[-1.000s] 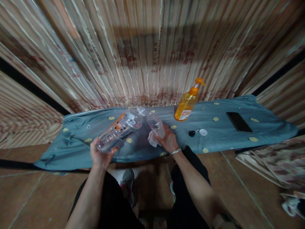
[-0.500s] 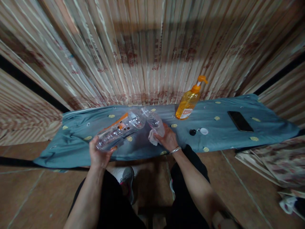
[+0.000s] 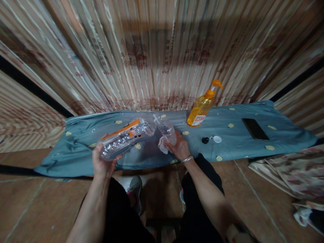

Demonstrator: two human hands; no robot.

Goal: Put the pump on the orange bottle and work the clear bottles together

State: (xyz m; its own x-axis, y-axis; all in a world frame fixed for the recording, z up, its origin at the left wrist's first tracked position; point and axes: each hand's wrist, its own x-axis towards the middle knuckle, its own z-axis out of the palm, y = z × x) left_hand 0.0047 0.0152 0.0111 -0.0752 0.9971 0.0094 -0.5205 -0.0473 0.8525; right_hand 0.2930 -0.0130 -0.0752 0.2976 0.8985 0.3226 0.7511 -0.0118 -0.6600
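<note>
A clear large bottle with an orange label is slanting across the frame just left of centre, its base end toward the lower left. The left hand is curling around that base end, thumb and fingers spread to the bottle's width. Near the centre, a clear small bottle is leaning toward the upper left, its narrow end reaching close to the large bottle's far end; whether they are touching, I cannot tell. The right hand is closing around the small bottle's lower part, and is also pinching a crumpled white wipe against it. Both bottles are showing above the blue-green cloth-covered counter. Right of centre, an orange pump bottle is standing near the back edge. Below it, a black cap and a white cap are lying side by side. Farther right, a dark phone is lying flat. Behind everything, a patterned curtain is filling the frame's upper part.
</note>
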